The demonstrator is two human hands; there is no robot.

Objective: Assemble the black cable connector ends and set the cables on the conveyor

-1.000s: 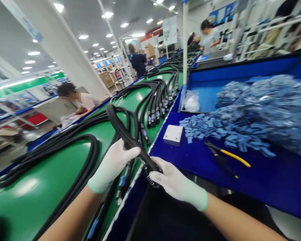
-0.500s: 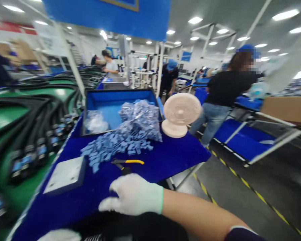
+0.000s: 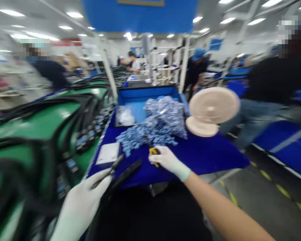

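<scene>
My left hand (image 3: 86,197), in a white glove, has its thumb and fingers closed on a dark cable end (image 3: 117,163) at the table's near left. Blur hides the details of that end. A thicker black strip (image 3: 127,170) lies or hangs just right of it; I cannot tell whether it is part of the same cable. Over the middle of the table, my gloved right hand (image 3: 167,160) is closed round yellow-and-black-handled pliers (image 3: 154,152). The jaws point away, toward a heap of small blue plastic clips (image 3: 137,135).
A blue bin (image 3: 131,95) holds clear bags, some with blue pieces. A pale round fan (image 3: 213,107) stands at the right. Near the left edge sits a grey-white block (image 3: 108,153). Black cables (image 3: 72,97) cover the green surface at left. A person (image 3: 268,77) is at right.
My right hand has moved forward and taken hold of the pliers from the table. My left hand has come up into view with the cable end. The view has turned left.
</scene>
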